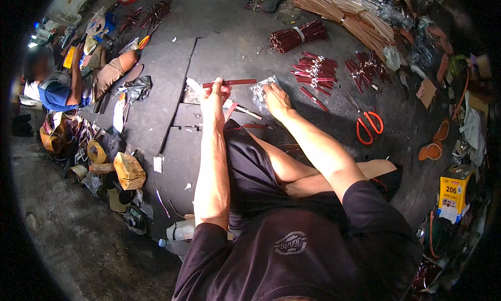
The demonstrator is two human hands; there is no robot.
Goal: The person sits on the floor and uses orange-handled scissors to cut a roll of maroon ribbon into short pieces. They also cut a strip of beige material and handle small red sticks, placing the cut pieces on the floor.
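Observation:
My left hand (213, 100) is closed around a flat dark red strip (237, 82), which looks like leather and points to the right. At the right end of that strip, my right hand (277, 99) rests on a crumpled clear plastic bag (259, 95) of small shiny pieces. Its fingers are bent together at the bag, and whatever they pinch is too small to make out. By my lap lie a pale red strip (230, 111) and a thin dark stick-like piece (249, 112). Orange-handled scissors (369, 127) rest on the floor right of my right forearm.
Short red strips with silvery ends (314, 73) form a pile ahead right, beside another pile (366, 70). Behind them are a banded bundle (298, 36) and long tan strips (347, 16). A co-worker (65, 87) sits far left near a wood block (129, 171). A yellow can (452, 195) stands right.

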